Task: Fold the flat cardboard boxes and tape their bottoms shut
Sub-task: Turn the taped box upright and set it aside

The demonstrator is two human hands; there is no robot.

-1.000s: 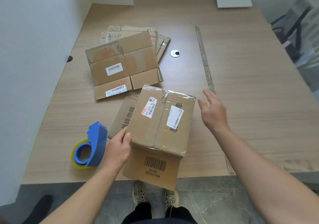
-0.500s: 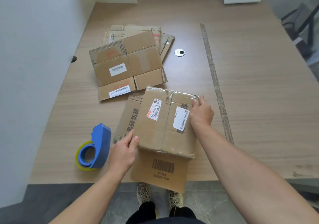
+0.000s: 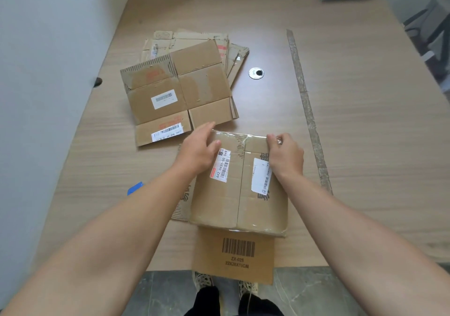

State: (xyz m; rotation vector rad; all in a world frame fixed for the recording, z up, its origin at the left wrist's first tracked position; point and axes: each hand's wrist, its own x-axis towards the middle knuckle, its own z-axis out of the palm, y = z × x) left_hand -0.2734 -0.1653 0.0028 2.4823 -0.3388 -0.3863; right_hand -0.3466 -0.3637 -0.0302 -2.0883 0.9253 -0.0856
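Folded brown cardboard box (image 3: 239, 193) sits centre, at near edge of the light wooden table (image 3: 365, 145); its barcode-printed cardboard flap (image 3: 235, 254) sticks out twd the person & overhangs the edge. Left hand (image 3: 197, 152) rests on box's far-left corner, right hand (image 3: 286, 158) grips its far-right edge. Behind box, slightly left: stack of flat brown cardboard boxes (image 3: 180, 91), lower ones showing behind & right of the top one. Small round metal grommet (image 3: 256, 73) just right of stack. Long worn tape strip (image 3: 308, 111) runs front-to-back on table, right of box & grommet. Blue plastic tape dispenser (image 3: 135, 188) left of box, mostly hidden by left forearm.
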